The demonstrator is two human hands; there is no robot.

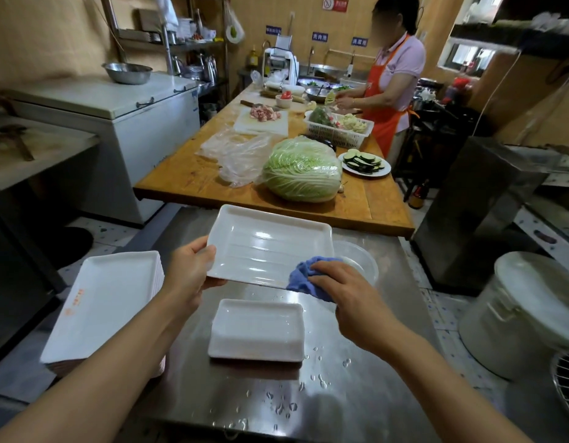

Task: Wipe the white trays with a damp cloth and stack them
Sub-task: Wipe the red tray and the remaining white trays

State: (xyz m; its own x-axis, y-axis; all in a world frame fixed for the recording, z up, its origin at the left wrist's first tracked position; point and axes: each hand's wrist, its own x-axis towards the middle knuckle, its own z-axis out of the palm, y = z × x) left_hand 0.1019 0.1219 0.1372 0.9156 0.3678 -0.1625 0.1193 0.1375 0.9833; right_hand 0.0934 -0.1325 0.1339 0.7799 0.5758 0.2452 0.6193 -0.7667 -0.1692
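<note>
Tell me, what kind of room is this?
Probably a restaurant kitchen: a steel table with trays, a cabbage on a wooden counter, and sinks at the back.

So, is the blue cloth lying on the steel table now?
No, the right hand presses the blue cloth against the raised tray, above the steel table.

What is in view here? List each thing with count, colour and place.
held tray: one, white, above steel table
tray stack: one, white, table's left
upturned tray: one, white, table centre
cloth: one, blue, held tray's right corner
clear bowl: one, behind cloth
cabbage: one, green, wooden table
bucket: one, white, floor right
hands: left hand grips tray; right hand presses cloth
</note>
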